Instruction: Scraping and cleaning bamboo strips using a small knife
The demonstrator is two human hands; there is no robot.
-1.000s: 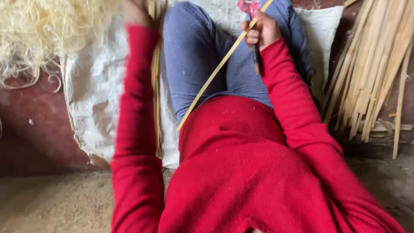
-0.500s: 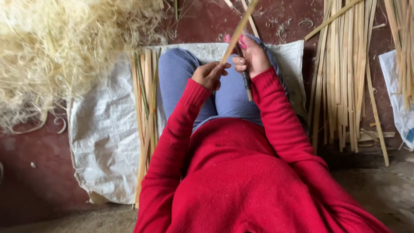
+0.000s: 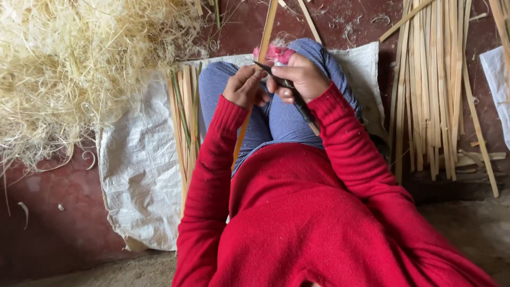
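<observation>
Head view shows the left hand closed around a long bamboo strip running over the lap, while the right hand grips a dark knife against it. Cut bamboo strips lie on the white sack; shavings are heaped at the left.

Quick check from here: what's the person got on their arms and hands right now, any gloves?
Both arms are covered by long sleeves of a red knitted sweater with ribbed cuffs at the wrists. The left hand and the right hand are bare: no gloves, and no rings or watch visible.
</observation>
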